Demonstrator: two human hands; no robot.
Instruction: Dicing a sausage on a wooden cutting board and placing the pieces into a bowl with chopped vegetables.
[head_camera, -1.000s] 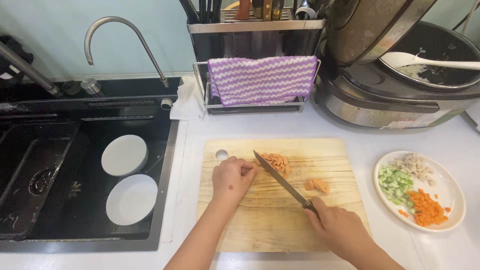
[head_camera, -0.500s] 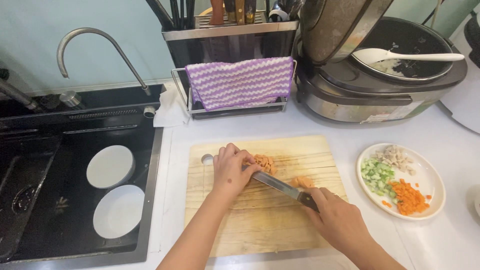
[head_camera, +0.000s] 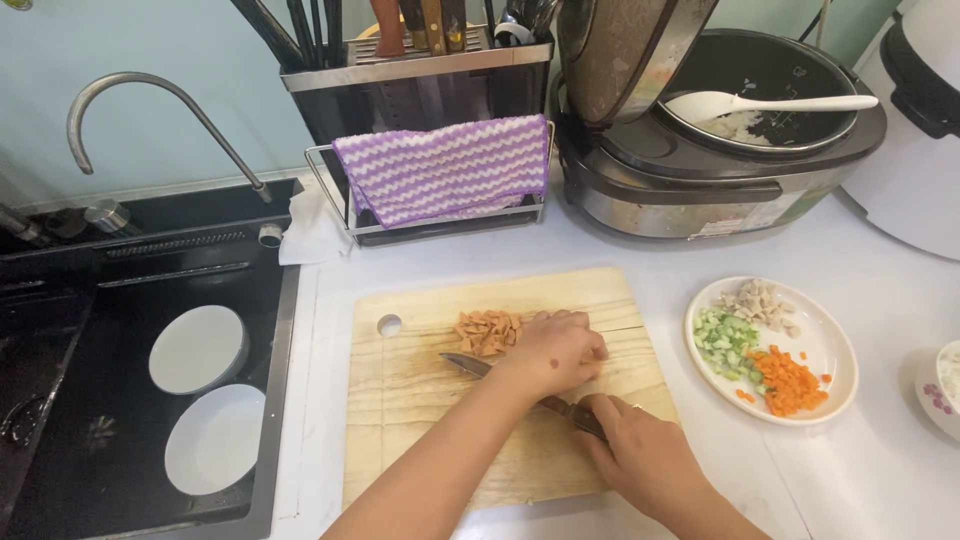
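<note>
Right hand (head_camera: 655, 465) has a closed grip on the knife (head_camera: 480, 366) handle, blade flat on the wooden cutting board (head_camera: 420, 400). Left hand (head_camera: 555, 350) rests curled over the blade beside the diced orange pieces (head_camera: 487, 330), steadying it; whether it holds anything cannot be told.

The cutting board (head_camera: 420, 400) lies at centre on the counter (head_camera: 880, 480), w/ the sink (head_camera: 60, 330) to its left and two plates (head_camera: 198, 347) in it. On the board, the diced pieces (head_camera: 487, 331) lie just left of the left hand (head_camera: 553, 352); the knife (head_camera: 468, 364) passes under this hand to the right hand (head_camera: 645, 462). Right of the board is the plate w/ chopped veg (head_camera: 825, 350); behind it the rice cooker (head_camera: 720, 150), and the rack w/ cloth (head_camera: 440, 175) behind the board.
</note>
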